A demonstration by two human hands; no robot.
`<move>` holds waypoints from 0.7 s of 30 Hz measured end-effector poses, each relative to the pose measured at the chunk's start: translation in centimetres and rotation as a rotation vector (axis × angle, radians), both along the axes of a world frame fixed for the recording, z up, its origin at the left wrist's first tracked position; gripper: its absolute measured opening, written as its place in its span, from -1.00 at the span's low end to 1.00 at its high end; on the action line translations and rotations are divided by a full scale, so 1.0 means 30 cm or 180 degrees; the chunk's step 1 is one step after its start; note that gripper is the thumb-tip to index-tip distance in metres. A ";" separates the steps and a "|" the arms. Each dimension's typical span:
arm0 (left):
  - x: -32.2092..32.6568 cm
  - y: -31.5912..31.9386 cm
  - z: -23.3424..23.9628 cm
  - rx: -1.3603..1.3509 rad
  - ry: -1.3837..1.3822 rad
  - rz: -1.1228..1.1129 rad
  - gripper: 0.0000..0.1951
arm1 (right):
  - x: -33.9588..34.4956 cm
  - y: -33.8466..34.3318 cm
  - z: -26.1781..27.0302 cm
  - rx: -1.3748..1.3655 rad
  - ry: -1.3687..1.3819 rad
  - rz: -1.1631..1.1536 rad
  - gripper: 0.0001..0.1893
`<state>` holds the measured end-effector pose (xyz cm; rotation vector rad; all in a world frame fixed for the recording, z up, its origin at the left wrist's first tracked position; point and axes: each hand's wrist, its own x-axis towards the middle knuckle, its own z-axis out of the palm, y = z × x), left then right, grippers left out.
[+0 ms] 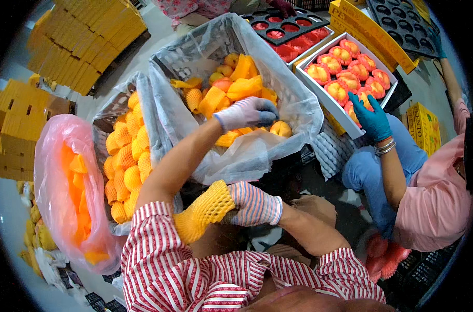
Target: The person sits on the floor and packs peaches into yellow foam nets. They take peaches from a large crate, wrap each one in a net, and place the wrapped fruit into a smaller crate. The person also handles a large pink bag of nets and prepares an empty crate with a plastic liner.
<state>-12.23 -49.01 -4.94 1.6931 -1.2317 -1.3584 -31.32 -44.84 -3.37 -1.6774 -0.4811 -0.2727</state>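
My left hand [249,113], in a pale knit glove with grey-blue fingertips, reaches into a crate lined with white sheeting [295,87]. Its fingers curl down over yellow foam net sleeves [244,86] and fruit; whether they grip anything is hidden. Close to my lap, my right hand [256,204], in a striped knit glove, holds a yellow foam net sleeve [205,210] that points left; its contents are not visible. Peach-like fruits [281,129] lie in the lined crate. Left of it, a second lined crate holds many fruits in yellow foam nets [124,157].
A pink plastic bag [51,163] of orange sleeves stands left. At right, a co-worker's teal-gloved hand [371,117] touches a white box [337,111] of netted fruits. Another person's dark-gloved hand [284,7] rests by a black tray [304,29]. Yellow cartons [84,39] are stacked upper left.
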 end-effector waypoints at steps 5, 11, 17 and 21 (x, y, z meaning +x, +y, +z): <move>-0.082 -0.162 -0.342 0.0214 -0.2406 -0.1135 -0.54 | -0.008 -0.116 0.019 0.0468 0.0568 -0.0389 -0.73; -0.098 -0.193 -0.412 0.0866 -0.2101 -0.1312 -0.37 | -0.031 -0.154 -0.003 0.1288 0.0810 -0.0629 -0.70; 0.003 -0.108 -0.189 0.0519 -0.1267 -0.0704 -0.47 | -0.035 -0.199 -0.019 0.1956 0.0625 -0.1885 -0.57; 0.060 0.004 0.072 -0.0476 0.0091 0.0540 -0.59 | -0.040 -0.313 -0.008 0.1055 0.0549 -0.2575 -0.35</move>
